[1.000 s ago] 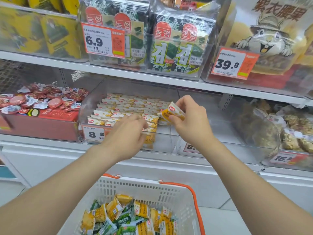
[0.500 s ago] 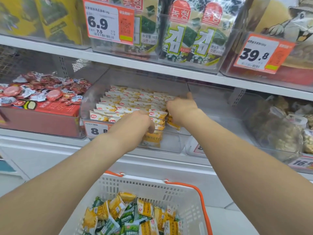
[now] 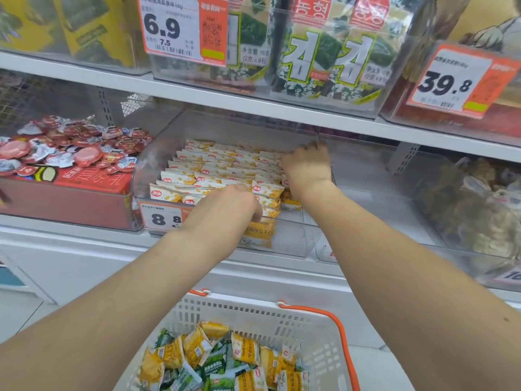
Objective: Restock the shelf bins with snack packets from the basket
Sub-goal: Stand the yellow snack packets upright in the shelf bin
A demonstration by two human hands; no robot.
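At the bin (image 3: 293,244), the left hand (image 3: 225,210) hides its fingers.

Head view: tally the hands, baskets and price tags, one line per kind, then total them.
Hands: 2, left hand and right hand
Basket: 1
Price tags: 5, namely 6.9, 39.8, 8.8, one mostly hidden by the right arm, one cut off at the right edge
Total: 8

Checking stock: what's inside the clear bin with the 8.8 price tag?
Rows of yellow-and-white snack packets fill the clear bin. The left hand and right hand hide some.
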